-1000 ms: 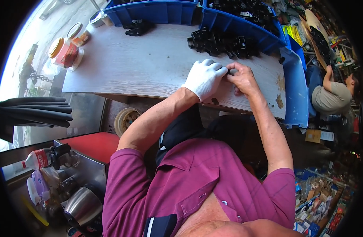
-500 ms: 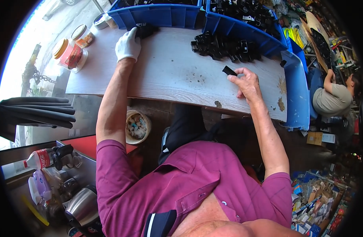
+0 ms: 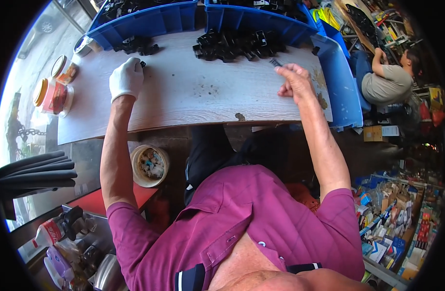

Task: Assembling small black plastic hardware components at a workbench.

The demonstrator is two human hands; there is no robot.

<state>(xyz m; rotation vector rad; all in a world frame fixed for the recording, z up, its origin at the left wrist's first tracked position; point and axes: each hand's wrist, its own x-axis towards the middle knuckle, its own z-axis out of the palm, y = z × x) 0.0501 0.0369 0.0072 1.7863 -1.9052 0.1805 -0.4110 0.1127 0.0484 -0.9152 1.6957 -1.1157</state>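
My left hand, in a white knitted glove, is closed at the left of the table, and a small black plastic part sticks out from its fingertips. Just beyond it lies a small heap of black plastic parts. My bare right hand pinches a dark, narrow piece between thumb and fingers, above the table's right side. Near that hand is a larger pile of black plastic parts, in front of the blue bins. What exact kind the parts are is too small to tell.
Two blue bins full of black parts line the table's far edge. A light-blue bin stands at its right end. Jars sit at the left, a waste bucket below. Another person sits at the far right.
My left hand has drawn back from the far heap with a black part at its fingertips. My right hand still holds its piece, now turned to show a greyish face. The view has shifted.
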